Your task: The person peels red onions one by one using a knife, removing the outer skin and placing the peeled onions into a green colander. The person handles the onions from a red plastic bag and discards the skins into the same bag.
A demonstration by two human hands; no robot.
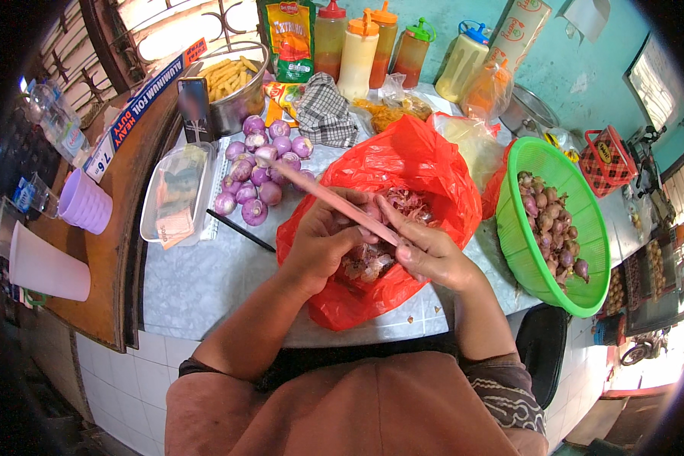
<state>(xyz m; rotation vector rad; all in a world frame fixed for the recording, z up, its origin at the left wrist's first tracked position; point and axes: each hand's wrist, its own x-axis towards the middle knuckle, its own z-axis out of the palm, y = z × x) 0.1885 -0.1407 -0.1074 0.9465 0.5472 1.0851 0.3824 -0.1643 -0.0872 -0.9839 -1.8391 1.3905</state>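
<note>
Over a red plastic bag, my right hand is closed on the near end of a long, thin knife with a pinkish look. The knife slants up and to the left, passing above my left hand. The fingers of that hand are curled close to the knife; what they hold is mostly hidden. Inside the open bag lie reddish, papery shallot skins. Peeled purple shallots are heaped left of the bag. Unpeeled shallots fill part of a green plastic basket on the right.
A clear plastic container and a black pen lie at the left. Behind stand a metal pot of yellow pieces, a checked cloth and several sauce bottles. Cups stand on the wooden surface at far left.
</note>
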